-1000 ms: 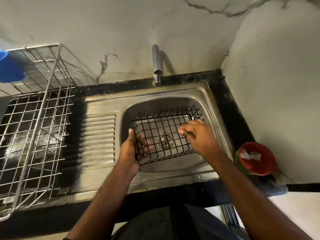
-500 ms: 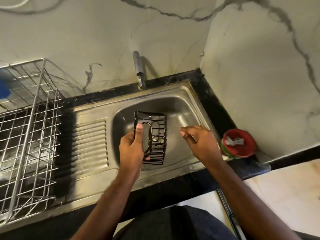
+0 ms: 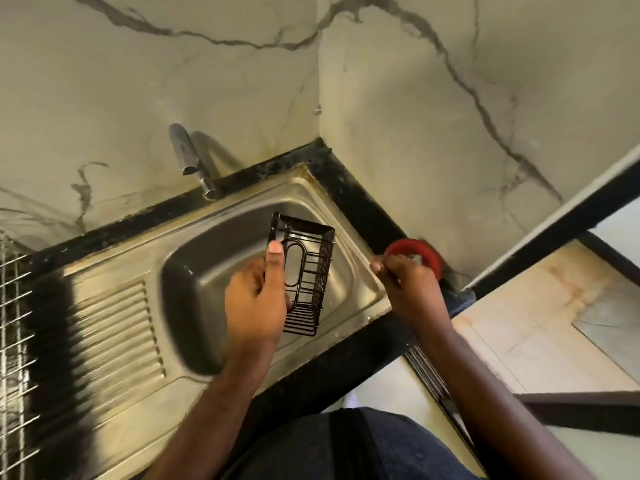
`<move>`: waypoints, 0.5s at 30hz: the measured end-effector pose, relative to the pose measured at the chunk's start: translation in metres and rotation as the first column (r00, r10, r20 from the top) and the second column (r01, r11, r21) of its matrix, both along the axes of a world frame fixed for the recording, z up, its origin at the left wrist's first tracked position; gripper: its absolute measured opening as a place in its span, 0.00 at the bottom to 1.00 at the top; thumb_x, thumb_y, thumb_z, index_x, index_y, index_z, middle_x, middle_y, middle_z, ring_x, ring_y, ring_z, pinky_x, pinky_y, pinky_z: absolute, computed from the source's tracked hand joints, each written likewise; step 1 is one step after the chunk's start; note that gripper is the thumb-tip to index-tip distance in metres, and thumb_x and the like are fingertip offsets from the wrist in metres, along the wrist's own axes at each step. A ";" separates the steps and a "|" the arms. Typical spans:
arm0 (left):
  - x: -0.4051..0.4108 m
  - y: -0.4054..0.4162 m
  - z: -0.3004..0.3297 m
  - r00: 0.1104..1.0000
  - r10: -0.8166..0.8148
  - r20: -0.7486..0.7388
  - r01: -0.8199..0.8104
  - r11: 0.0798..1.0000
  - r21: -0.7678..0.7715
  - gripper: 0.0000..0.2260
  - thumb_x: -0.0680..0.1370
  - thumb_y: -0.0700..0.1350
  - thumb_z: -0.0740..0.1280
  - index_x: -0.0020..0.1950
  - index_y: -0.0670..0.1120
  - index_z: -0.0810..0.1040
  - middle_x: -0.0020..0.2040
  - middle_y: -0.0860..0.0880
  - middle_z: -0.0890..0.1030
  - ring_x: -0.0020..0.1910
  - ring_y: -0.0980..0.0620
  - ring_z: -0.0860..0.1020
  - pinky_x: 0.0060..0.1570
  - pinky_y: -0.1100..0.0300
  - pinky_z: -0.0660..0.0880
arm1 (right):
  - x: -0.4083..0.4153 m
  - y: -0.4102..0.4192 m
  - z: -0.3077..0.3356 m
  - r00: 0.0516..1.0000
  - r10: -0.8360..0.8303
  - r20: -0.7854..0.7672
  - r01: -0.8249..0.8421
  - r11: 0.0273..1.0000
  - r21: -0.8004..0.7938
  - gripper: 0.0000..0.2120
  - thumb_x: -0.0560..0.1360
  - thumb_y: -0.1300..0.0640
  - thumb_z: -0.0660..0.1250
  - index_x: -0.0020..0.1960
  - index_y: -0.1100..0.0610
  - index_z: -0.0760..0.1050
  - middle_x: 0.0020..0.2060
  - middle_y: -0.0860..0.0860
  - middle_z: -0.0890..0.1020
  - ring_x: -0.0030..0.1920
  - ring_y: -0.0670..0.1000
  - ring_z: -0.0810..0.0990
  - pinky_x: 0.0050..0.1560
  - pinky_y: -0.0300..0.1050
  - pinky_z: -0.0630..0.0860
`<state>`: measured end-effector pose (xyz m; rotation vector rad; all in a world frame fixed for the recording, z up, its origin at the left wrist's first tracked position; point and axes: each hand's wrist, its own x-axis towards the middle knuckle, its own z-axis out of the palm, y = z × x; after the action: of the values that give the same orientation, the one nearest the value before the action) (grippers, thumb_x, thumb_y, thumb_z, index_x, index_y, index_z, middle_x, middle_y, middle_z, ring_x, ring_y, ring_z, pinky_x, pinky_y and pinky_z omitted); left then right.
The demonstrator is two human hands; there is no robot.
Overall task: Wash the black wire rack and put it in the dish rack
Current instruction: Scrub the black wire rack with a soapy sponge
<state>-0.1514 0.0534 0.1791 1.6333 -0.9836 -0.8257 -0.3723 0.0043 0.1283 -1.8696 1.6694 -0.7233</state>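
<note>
**Rack gripped in your left hand, right hand reaching toward the red tub**

Right now your left hand [image 3: 254, 299] holds the black wire rack [image 3: 304, 271] over the sink [image 3: 194, 306] basin, thumb pressed flat along its near left edge and the other fingers curled behind it. The rack stands on edge, its long axis running away from you toward the back wall, with the open side facing right. It hangs clear of the basin floor as far as can be seen.

Your right hand [image 3: 407, 285] holds nothing you can see; its fingers are loosely bent at the sink's right rim, just in front of the red tub [image 3: 424, 252] on the black counter. Whether the fingertips touch the tub is hard to tell.

The tap [image 3: 188, 155] sits beyond the rack and to its left, and no water is visible. The dish rack [image 3: 12, 306] lies well off to your left, past the ribbed drainboard [image 3: 114, 327], so the holding hand is the nearer one for that carry. Washing looks barely begun.
</note>
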 end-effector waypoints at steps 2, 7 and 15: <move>-0.007 -0.004 0.000 0.995 0.007 0.100 -0.008 1.000 0.005 0.25 0.83 0.61 0.60 0.32 0.45 0.71 0.26 0.42 0.74 0.26 0.50 0.73 0.32 0.46 0.77 | -0.015 -0.001 -0.001 0.997 -0.048 -0.054 0.049 0.999 0.023 0.09 0.79 0.53 0.67 0.58 0.50 0.81 0.53 0.44 0.82 0.49 0.42 0.77 0.47 0.34 0.68; -0.018 -0.011 0.002 0.991 -0.011 0.135 0.008 1.000 0.024 0.26 0.83 0.60 0.60 0.33 0.42 0.72 0.24 0.43 0.74 0.24 0.51 0.72 0.32 0.48 0.78 | -0.047 -0.004 -0.011 0.978 -0.184 -0.099 0.187 0.982 0.025 0.12 0.77 0.61 0.68 0.60 0.54 0.81 0.55 0.51 0.85 0.51 0.55 0.84 0.49 0.44 0.77; -0.029 -0.011 0.008 0.997 -0.056 -0.045 0.060 0.994 0.096 0.20 0.83 0.59 0.59 0.38 0.48 0.74 0.23 0.51 0.74 0.33 0.42 0.85 0.18 0.63 0.66 | -0.073 -0.020 -0.026 0.965 -0.246 -0.092 0.249 0.968 0.024 0.14 0.79 0.60 0.67 0.64 0.56 0.80 0.54 0.56 0.83 0.50 0.56 0.83 0.46 0.44 0.77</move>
<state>-0.1808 0.0426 0.1871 1.6693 -0.9784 -0.9562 -0.4453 -0.0156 0.1020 -1.7081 1.9846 -0.7119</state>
